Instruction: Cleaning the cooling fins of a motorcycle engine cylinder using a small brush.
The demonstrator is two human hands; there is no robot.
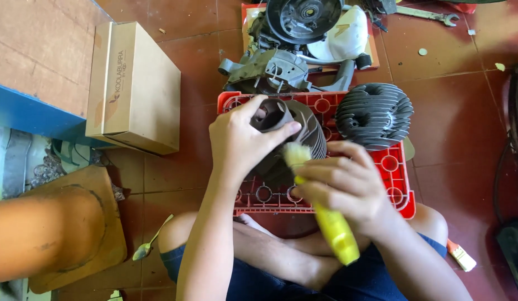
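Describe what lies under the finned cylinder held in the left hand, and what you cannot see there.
Under the cylinder in the left hand lies a red crate, with round sockets showing. The right hand holds a yellow brush against it. The crate's middle is covered.

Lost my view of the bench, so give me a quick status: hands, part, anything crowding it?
Left hand grips finned cylinder. Right hand holds yellow-handled brush, bristles on the fins. Second finned cylinder close beside, on red tray.

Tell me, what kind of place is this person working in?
Probably a small home or street repair shop for engines. The person sits on a red tiled floor, brushing a finned engine cylinder over a red plastic crate, with a dismantled engine and a wrench nearby.
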